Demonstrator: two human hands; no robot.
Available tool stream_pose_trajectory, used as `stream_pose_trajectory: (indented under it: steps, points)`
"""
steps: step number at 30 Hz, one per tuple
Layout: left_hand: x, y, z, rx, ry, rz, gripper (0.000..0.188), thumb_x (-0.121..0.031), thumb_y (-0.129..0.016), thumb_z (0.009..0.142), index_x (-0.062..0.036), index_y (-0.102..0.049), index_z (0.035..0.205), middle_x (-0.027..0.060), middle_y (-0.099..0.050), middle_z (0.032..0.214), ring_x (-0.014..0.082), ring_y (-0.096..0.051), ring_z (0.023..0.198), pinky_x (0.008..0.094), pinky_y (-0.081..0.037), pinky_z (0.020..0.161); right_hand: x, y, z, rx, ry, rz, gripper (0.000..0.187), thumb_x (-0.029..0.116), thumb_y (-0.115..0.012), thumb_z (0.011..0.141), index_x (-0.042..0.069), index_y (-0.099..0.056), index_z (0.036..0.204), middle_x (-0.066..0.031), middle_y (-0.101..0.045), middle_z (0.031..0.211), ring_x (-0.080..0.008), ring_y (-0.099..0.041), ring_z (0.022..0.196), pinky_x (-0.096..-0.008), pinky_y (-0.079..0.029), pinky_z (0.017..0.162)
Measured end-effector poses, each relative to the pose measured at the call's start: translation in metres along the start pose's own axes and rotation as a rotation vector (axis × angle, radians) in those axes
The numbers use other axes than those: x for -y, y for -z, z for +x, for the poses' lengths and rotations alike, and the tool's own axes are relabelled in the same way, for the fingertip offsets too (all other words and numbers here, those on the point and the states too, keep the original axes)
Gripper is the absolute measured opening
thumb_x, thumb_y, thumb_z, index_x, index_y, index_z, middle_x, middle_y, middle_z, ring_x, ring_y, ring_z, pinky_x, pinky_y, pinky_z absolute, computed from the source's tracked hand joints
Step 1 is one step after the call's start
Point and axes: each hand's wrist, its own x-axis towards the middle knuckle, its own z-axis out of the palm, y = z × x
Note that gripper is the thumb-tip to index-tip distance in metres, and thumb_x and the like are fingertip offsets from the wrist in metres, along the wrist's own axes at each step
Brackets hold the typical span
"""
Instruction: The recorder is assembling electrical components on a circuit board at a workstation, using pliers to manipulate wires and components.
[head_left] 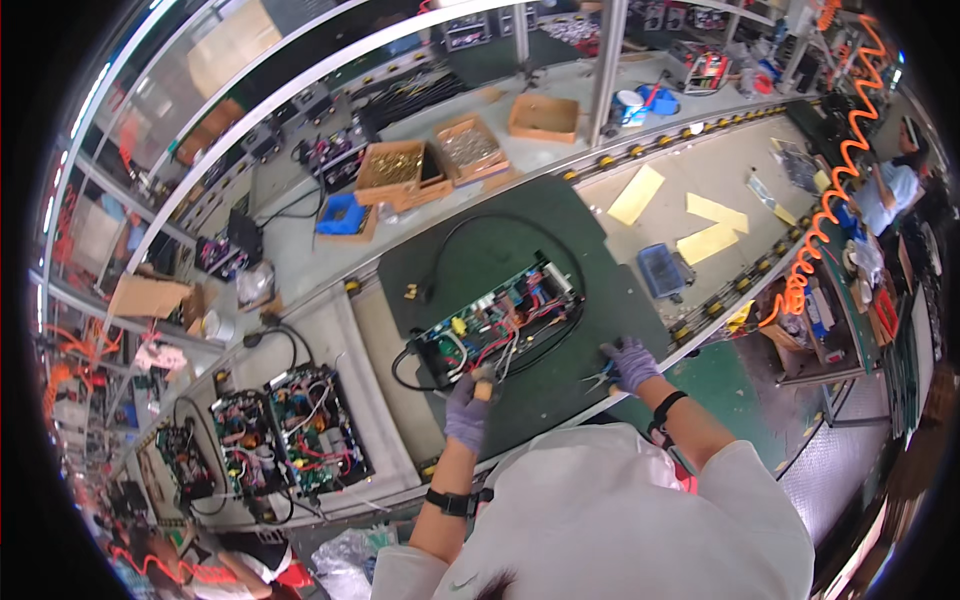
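Note:
A circuit-board assembly [505,315], with red, white and black wires and a thick black cable looping round it, lies on the dark green mat [530,405]. At its near left corner is my left hand [467,415], in a purple glove with bare fingertips. Those fingers are closed close to the wire ends, and what they pinch is too small to make out. My right hand [632,366], gloved the same way, is at the mat's near right edge. It is closed on a small pair of pliers [599,378] that points left, apart from the assembly.
More open assemblies [318,430] sit on the line at left. Behind the mat stand cardboard boxes of small parts [390,170] and a blue bin [341,215]. Yellow strips [636,195] and a blue tray [660,270] lie at right, near a hanging orange coiled hose [825,215].

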Motion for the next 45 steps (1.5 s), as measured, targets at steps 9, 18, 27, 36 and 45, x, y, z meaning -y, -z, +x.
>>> stream_pose_trajectory:
  steps: [9,18,27,36,45]
  points:
    - [-0.032,-0.116,-0.064,-0.037,-0.438,0.529,0.023,-0.005,-0.057,0.086,-0.0052,-0.056,0.109,0.0037,-0.061,0.097,0.0121,-0.058,0.086,0.0244,-0.048,0.075,0.032,0.024,-0.004,0.138,0.013,-0.404,0.093,0.039,-0.072,0.061,0.015,-0.027,0.139,-0.0162,-0.049,0.123,-0.0295,-0.046,0.117,-0.0416,-0.040,0.093]
    - [-0.034,-0.116,-0.068,0.004,-0.451,0.447,0.027,0.000,-0.058,0.084,-0.0039,-0.056,0.111,0.0048,-0.061,0.101,0.0147,-0.059,0.090,0.0262,-0.048,0.083,0.048,0.032,0.000,0.081,0.077,-0.203,0.060,0.030,-0.066,0.064,0.009,-0.050,0.118,-0.0143,-0.055,0.114,-0.0294,-0.051,0.109,-0.0366,-0.039,0.094]
    - [-0.037,-0.133,-0.073,0.024,-0.443,0.818,0.028,-0.003,-0.060,0.083,-0.0036,-0.051,0.110,0.0071,-0.062,0.092,0.0144,-0.060,0.086,0.0260,-0.047,0.079,0.112,0.141,-0.062,-0.369,0.400,-0.202,0.056,0.029,-0.070,0.063,0.009,-0.053,0.113,-0.0126,-0.053,0.111,-0.0274,-0.050,0.107,-0.0408,-0.038,0.092]
    - [-0.040,-0.132,-0.078,0.150,-0.321,1.103,0.036,-0.001,-0.060,0.080,-0.0042,-0.049,0.114,0.0094,-0.062,0.095,0.0158,-0.060,0.087,0.0273,-0.047,0.079,0.121,0.157,-0.059,-0.301,0.540,-0.357,0.055,0.023,-0.069,0.062,0.015,-0.053,0.115,-0.0074,-0.052,0.111,-0.0228,-0.048,0.106,-0.0406,-0.037,0.093]
    - [-0.049,-0.133,-0.077,0.181,-0.247,1.245,0.036,-0.005,-0.064,0.077,-0.0041,-0.052,0.111,0.0087,-0.063,0.095,0.0158,-0.060,0.088,0.0273,-0.047,0.080,0.121,0.150,-0.053,-0.270,0.580,-0.356,0.055,0.024,-0.071,0.062,0.015,-0.054,0.114,-0.0069,-0.053,0.108,-0.0223,-0.050,0.104,-0.0387,-0.037,0.093]
